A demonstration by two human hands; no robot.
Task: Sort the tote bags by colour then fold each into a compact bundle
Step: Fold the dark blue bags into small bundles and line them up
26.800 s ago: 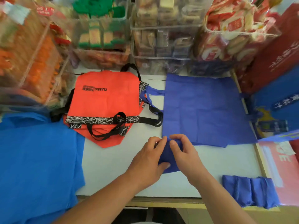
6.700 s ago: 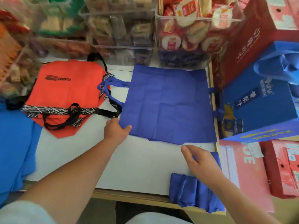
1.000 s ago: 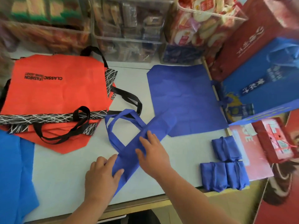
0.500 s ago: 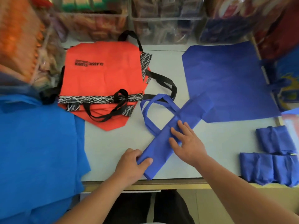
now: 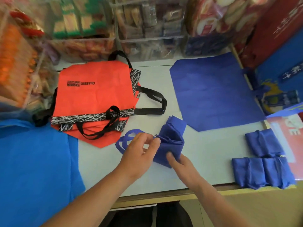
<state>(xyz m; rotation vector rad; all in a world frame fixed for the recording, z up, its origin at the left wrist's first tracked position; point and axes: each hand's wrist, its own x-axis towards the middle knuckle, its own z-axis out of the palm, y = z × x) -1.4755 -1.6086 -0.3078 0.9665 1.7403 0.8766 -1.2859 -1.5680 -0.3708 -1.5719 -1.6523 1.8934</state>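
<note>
half-folded dark blue fabric tote bag (image 5: 173, 141) on pale counter (image 5: 205, 161), right of and nearer than flat orange fabric tote stack (image 5: 96, 92). left hand (image 5: 139, 154) pinches bag's folded edge; right hand (image 5: 183, 164) grips its near corner.

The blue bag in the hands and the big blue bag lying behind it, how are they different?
The folded bag is a thick, narrow bundle; the flat bag lies spread out wide in one sheet. The left hand pinches the folded bag and the right hand grips it; nothing touches the flat bag. Both are made of the same dark blue cloth.
</note>
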